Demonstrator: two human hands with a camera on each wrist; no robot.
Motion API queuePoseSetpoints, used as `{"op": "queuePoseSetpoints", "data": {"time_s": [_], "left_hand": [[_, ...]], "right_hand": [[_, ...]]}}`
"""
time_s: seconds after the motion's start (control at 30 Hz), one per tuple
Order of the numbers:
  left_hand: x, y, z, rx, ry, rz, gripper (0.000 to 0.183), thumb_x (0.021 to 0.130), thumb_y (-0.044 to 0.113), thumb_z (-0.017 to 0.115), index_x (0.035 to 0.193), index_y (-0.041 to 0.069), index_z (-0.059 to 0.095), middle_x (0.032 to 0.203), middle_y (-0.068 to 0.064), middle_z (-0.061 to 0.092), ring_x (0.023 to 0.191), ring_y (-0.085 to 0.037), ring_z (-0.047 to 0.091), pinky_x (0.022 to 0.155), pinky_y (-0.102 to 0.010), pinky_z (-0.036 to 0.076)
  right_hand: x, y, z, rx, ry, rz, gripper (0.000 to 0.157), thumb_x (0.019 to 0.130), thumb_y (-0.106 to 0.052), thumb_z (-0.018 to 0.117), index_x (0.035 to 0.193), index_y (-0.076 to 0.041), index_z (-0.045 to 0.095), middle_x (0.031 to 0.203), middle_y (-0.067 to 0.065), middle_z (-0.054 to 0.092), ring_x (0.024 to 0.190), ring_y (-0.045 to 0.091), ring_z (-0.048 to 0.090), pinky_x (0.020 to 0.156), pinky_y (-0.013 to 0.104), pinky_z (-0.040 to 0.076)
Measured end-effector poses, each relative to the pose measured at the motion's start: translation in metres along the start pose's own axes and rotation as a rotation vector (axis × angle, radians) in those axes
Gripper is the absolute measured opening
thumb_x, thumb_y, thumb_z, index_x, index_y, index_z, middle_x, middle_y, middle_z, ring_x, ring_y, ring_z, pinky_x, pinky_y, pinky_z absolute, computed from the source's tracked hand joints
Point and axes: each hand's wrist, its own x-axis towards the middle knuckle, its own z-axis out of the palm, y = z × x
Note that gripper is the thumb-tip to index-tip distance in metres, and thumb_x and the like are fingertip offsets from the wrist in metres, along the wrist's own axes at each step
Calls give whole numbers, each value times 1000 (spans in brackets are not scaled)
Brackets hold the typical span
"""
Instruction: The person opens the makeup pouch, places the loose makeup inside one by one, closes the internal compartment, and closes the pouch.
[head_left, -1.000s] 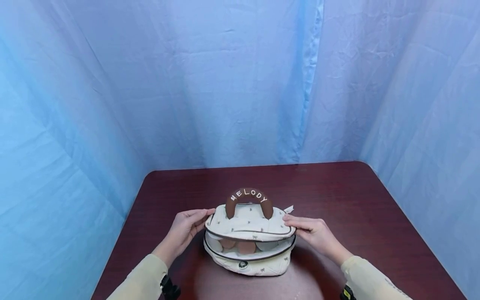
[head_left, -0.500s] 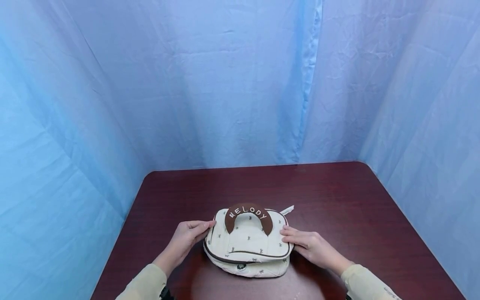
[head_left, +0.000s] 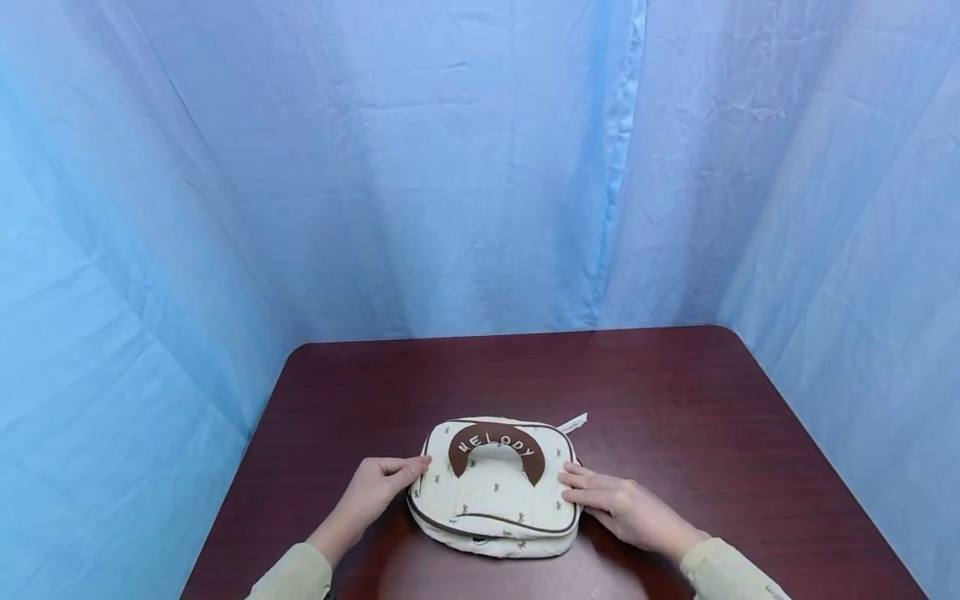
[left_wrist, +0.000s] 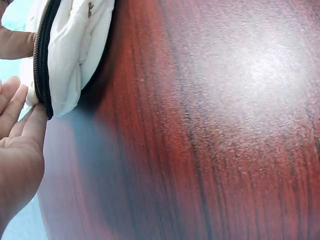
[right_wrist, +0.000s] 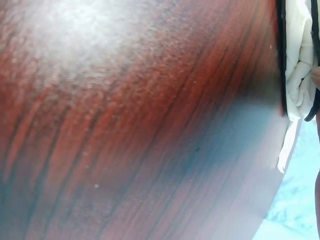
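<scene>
A cream bag (head_left: 498, 500) with small bow prints, dark piping and a brown curved handle (head_left: 495, 442) lettered MELODY lies on the table, lid lowered over its base. At its left edge my left hand (head_left: 378, 492) pinches the lid between thumb and fingers. The left wrist view shows these fingers (left_wrist: 35, 122) at the dark zipper (left_wrist: 42, 60). My right hand (head_left: 622, 504) rests on the lid's right side with fairly straight fingers; its thumb is hard to make out. A fingertip (right_wrist: 316, 77) touches the zipper edge in the right wrist view. The bag's inside is hidden.
The dark red-brown table (head_left: 637, 383) has rounded far corners and a bright reflection near the front. Pale blue curtains (head_left: 480, 167) hang behind it and on both sides. A white tag (head_left: 573, 423) sticks out at the bag's back right.
Both hands have lowered the raised lid toward the near side, covering the opening and the contents seen before. The handle has tipped down with it, and the right fingers lie flatter on the lid.
</scene>
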Motion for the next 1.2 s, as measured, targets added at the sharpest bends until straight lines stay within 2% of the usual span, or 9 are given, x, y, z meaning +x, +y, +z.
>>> {"op": "queuePoseSetpoints", "data": {"time_s": [0.13,0.33,0.47,0.6,0.77,0.9,1.07,1.13,1.2], "left_hand": [[-1,-2,2,31,7,18,27,96,26,71,114,7,78,120,-3,74,129,-24,61,107,-36,47],[-1,3,-1,98,-1,38,24,97,25,69,112,9,80,120,-2,75,128,-25,62,108,-40,47],[2,21,-2,216,8,113,24,97,22,70,116,10,78,121,-2,74,125,-26,64,104,-42,50],[8,53,2,332,-15,243,32,97,21,70,127,10,73,131,-4,69,131,-25,60,105,-44,49],[21,99,17,501,-133,377,48,98,30,69,143,15,61,148,-2,57,145,-23,44,115,-49,38],[35,125,38,672,-285,427,54,101,37,65,149,15,54,156,-5,48,152,-27,31,119,-51,31],[56,139,68,932,-431,407,58,102,45,61,150,16,52,159,-5,44,154,-32,26,122,-49,25],[64,139,77,1006,-469,375,58,102,47,59,151,17,52,158,-3,46,153,-31,28,123,-47,25],[71,138,84,1032,-497,333,56,102,47,59,150,18,53,155,0,50,151,-28,34,121,-44,30]], "right_hand": [[-1,-1,1,-12,-10,9,53,74,7,80,125,-7,72,133,15,68,117,39,67,102,32,50],[1,-1,0,-28,-44,22,47,80,2,79,125,-7,72,133,15,68,118,37,66,102,33,50],[5,-2,-7,-27,-71,72,39,85,-5,78,124,-10,73,134,11,68,120,36,66,103,31,49],[12,3,-17,-13,-38,153,39,83,-4,80,121,-8,74,130,11,70,118,34,67,102,30,49],[23,22,-31,-72,-3,281,39,81,0,80,119,-5,76,122,13,73,112,31,71,91,41,56],[31,40,-37,-113,-65,415,36,85,-2,79,120,-8,75,122,13,73,114,31,70,89,47,57],[43,58,-35,-87,-211,532,36,92,-8,74,129,-7,71,130,15,69,125,32,64,96,51,54],[48,62,-32,-80,-269,539,36,94,-9,72,130,-6,70,130,15,69,127,34,62,97,52,53],[51,67,-28,-83,-313,530,35,95,-8,71,129,-5,69,129,14,69,127,35,61,97,51,53]]}}
